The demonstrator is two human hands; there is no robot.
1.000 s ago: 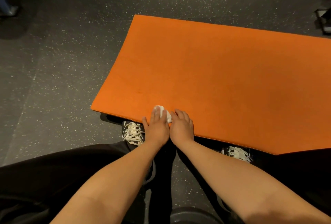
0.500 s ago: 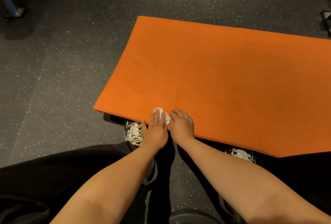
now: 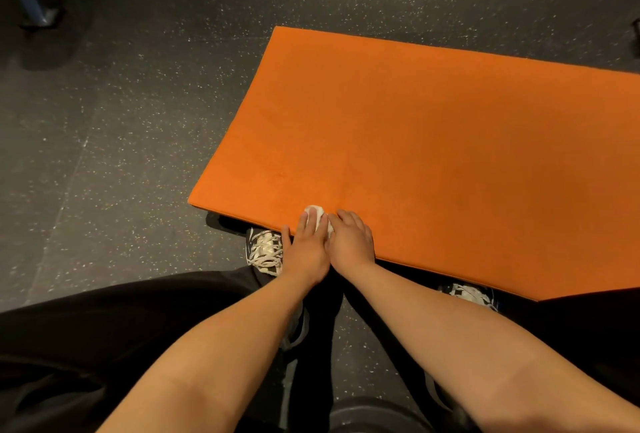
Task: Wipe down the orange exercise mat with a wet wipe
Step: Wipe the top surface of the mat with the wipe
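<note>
Head view: left hand (image 3: 306, 249), fingers straight, presses wet wipe (image 3: 317, 209) flat at near edge of orange mat (image 3: 433, 155); right hand (image 3: 351, 242) rests alongside, loosely bent, holding nothing. Mat's long axis runs rightward; most surface lies ahead-right.

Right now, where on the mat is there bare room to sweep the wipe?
Bare: the whole orange mat beyond and right of the wet wipe, out to its far edge. Crowded: the near edge, where the left hand presses the wipe beside the right hand.
</note>
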